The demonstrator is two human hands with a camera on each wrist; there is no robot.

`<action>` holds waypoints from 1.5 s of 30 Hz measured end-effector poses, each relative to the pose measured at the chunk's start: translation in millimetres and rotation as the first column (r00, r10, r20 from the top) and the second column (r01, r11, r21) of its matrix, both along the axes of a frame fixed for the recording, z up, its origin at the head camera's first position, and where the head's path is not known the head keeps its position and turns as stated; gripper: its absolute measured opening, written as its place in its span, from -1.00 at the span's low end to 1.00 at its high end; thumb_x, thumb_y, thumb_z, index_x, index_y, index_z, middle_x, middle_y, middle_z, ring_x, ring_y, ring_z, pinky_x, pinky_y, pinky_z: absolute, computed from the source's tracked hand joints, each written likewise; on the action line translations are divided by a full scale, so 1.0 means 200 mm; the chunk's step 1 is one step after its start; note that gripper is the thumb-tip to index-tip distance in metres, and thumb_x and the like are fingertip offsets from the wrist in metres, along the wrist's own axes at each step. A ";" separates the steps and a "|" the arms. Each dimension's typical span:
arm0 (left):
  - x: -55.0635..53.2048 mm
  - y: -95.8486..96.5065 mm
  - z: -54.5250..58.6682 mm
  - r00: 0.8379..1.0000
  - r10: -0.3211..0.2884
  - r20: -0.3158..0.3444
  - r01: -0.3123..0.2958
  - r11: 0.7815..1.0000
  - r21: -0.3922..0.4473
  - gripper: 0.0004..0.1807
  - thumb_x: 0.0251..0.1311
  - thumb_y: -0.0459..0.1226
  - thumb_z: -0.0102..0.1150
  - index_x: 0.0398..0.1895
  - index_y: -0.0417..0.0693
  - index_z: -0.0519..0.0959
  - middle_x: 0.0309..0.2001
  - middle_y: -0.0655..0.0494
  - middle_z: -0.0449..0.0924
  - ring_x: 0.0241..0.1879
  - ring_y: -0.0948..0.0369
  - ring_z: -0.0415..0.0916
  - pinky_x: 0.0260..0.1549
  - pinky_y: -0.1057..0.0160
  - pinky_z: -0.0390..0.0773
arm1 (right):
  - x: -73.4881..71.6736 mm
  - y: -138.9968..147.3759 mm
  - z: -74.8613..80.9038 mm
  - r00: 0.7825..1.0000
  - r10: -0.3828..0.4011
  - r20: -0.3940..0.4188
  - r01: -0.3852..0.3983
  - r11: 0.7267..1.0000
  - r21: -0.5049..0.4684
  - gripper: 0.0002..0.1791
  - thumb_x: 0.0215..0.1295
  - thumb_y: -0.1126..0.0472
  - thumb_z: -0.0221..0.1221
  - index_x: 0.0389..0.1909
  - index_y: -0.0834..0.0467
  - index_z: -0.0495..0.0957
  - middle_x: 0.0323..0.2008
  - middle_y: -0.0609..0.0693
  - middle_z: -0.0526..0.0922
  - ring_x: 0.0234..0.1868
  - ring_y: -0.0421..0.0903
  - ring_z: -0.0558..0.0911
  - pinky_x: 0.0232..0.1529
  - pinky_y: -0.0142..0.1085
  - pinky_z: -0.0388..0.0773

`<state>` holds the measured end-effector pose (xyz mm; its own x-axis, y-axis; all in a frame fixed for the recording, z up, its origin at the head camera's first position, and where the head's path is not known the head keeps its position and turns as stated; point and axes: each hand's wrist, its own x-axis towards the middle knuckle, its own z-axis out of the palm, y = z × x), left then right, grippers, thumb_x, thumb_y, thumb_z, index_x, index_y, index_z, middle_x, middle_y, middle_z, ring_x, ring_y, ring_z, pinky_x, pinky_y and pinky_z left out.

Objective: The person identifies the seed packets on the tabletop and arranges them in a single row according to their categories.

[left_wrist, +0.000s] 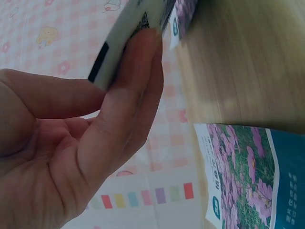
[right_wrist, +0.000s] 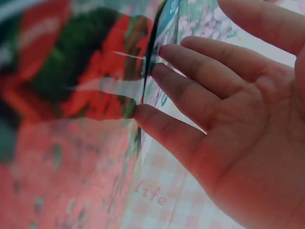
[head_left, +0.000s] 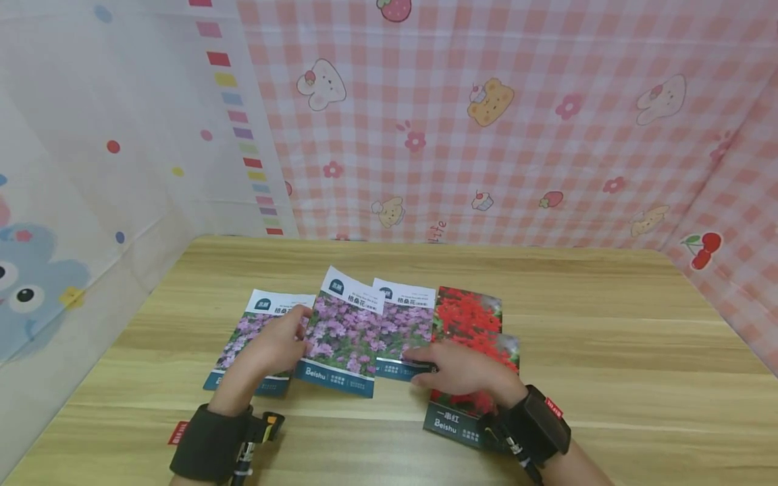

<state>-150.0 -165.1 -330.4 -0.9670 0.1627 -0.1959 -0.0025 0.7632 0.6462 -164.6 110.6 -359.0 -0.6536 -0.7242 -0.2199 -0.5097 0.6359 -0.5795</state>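
My left hand (head_left: 276, 344) pinches the left edge of a seed packet (head_left: 346, 324) with purple flowers, tilted up off the table. In the left wrist view, the thumb and fingers grip that packet's edge (left_wrist: 128, 38). Another purple-flower packet (head_left: 237, 344) lies under the left hand. To the right is a third purple-flower packet (head_left: 407, 317), its lower part beneath the fingertips of my right hand (head_left: 471, 368). Two red-flower packets (head_left: 464, 310) overlap at the far right, partly hidden by that hand. The right wrist view shows its fingers extended, touching a red-flower packet's edge (right_wrist: 71, 157).
The packets lie on a wood-grain table (head_left: 608, 378). Behind it hangs a pink checked cloth (head_left: 437, 121) with cartoon prints, and a white printed cloth (head_left: 146, 121) covers the left side. Both wrists wear black bands with cameras.
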 end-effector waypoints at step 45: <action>-0.02 -0.01 -0.09 0.997 -0.042 -0.062 0.025 0.968 -0.250 -0.83 -0.13 -0.52 0.04 -0.37 -0.31 0.41 -0.53 -0.01 0.38 -0.49 0.08 0.33 -0.46 0.08 0.46 | 0.00 0.09 0.10 0.999 -0.032 -0.035 0.034 0.998 0.044 -0.53 0.25 0.12 0.07 0.13 0.27 0.38 0.08 0.19 0.49 0.01 0.03 0.48 0.01 0.00 0.44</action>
<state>-154.7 -167.8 -347.7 -0.9741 0.1493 -0.1698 0.0622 0.8990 0.4336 -165.2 129.0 -338.0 -0.6849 -0.6920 -0.2283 -0.5070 0.6776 -0.5328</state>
